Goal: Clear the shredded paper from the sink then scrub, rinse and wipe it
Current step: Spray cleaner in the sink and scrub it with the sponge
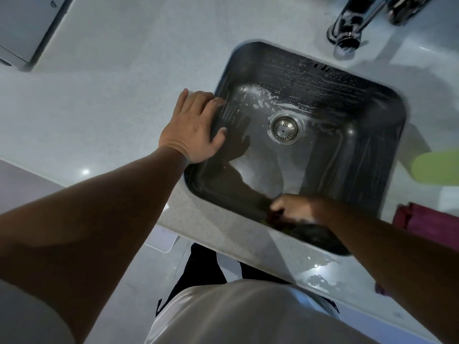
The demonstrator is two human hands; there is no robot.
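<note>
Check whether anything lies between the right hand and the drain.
Nothing visible does: the sink floor between the right hand and the drain is bare and wet; the left hand rests on the left rim, aside.

Right hand (294,210) is blurred, its grasp unclear.

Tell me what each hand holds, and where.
Left hand holds nothing; it rests on the edge of the sink. Right hand, blurred, curls inside it; its hold cannot be told.
</note>
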